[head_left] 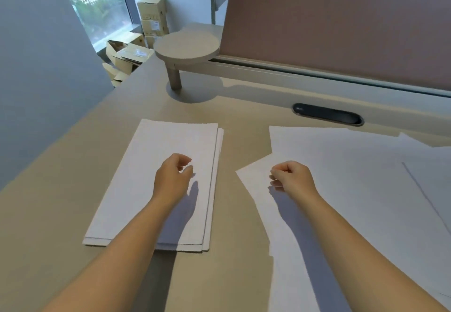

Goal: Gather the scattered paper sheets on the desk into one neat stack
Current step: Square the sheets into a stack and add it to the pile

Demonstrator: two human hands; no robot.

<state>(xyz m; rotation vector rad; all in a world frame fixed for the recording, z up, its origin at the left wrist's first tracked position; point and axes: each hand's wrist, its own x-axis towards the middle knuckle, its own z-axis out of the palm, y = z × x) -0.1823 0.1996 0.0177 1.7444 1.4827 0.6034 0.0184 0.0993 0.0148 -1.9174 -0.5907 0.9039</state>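
Note:
A neat stack of white paper sheets [156, 165] lies on the beige desk [61, 189], left of centre. My left hand [174, 175] hovers just over the stack's middle with fingers loosely curled and nothing in it. To the right lie several loose white sheets [353, 177], overlapping at different angles and running off the right edge. The nearest loose sheet [253, 180] is skewed, its corner pointing toward the stack. My right hand [291, 177] sits over this sheet with fingers curled tight under the palm; the sheet lies flat and I see no paper between the fingers.
A round raised shelf on a post [186, 46] stands at the back of the desk. A pink divider panel [341, 23] runs along the rear, with a black cable slot [328, 114] before it. Cardboard boxes [127, 53] sit on the floor beyond the desk's left edge.

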